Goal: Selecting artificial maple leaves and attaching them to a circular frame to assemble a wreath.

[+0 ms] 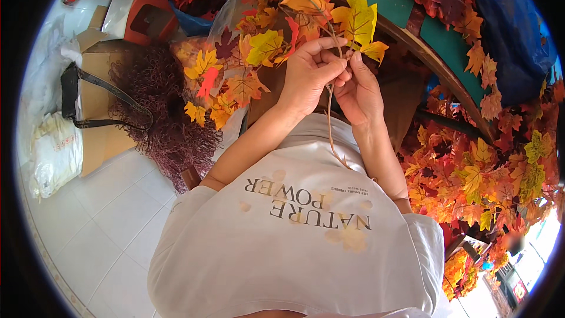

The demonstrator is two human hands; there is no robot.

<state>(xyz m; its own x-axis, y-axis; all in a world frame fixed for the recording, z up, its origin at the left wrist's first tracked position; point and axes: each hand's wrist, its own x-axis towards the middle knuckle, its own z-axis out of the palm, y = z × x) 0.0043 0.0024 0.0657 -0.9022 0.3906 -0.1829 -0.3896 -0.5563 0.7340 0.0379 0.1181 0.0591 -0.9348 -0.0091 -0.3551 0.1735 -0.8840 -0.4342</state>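
Broadly, a pale tiled floor (100, 229) spreads along the left, and a green surface (388, 0) with a wooden rim curves round the far side. Below that rim, on the right, lies a great heap of red, orange and yellow leaves (471, 171); on the left are a cardboard box (100, 141) and a bushy bundle of dark curly twigs (153, 88). A smaller spread of autumn leaves (241, 85) sits just left of the hands (some may belong to the same branch, but the joins are hidden).

The left hand (309, 76) and right hand (361, 91) meet near the rim, above the white shirt (282, 259). Both are grasping: thumbs and fingertips pinch about the brown stem (331, 129), whose bare tail drops between the forearms toward the shirt. Yellow leaves (358, 20) stand just above the right thumb; exactly which stalk those fingertips grip, I cannot tell.

For such close fingertip work, I'd steady the stem firmly with the left, make small turns with the right, keep the loose tail free, and press on stalks rather than leaf blades, which probably crease easily.
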